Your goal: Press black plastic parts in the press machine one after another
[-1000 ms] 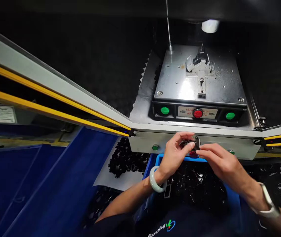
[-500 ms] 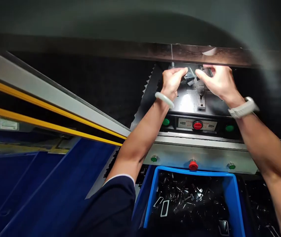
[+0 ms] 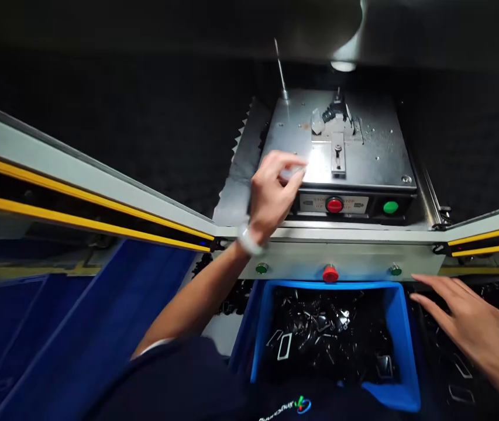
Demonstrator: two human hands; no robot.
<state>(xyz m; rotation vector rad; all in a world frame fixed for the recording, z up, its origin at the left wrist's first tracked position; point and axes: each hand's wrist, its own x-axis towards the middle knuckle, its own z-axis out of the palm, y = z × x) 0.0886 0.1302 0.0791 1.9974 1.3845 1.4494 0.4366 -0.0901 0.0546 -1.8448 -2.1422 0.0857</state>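
Observation:
My left hand (image 3: 273, 193) hangs over the front of a scratched steel plate (image 3: 376, 158), its fingers curled. A pale blur at the fingertips hides whether anything is held. The plate carries a small metal clamping fixture (image 3: 334, 126), and my left hand is not touching it. My right hand (image 3: 464, 316) is low at the right with fingers spread, holding nothing, just past the rim of a blue plastic bin (image 3: 332, 285). The bin is full of dark small parts (image 3: 319, 327).
Yellow-striped light-curtain bars (image 3: 78, 199) run in from both sides. Below the plate sits a panel with a red button (image 3: 334, 204) and a green button (image 3: 390, 207). Loose dark parts (image 3: 460, 368) lie right of the bin; blue crates (image 3: 56, 327) stand left.
Both hands have left the fixture. My left hand has dropped toward the plate's front edge, and my right hand has moved down and right past the bin. The view has shifted slightly.

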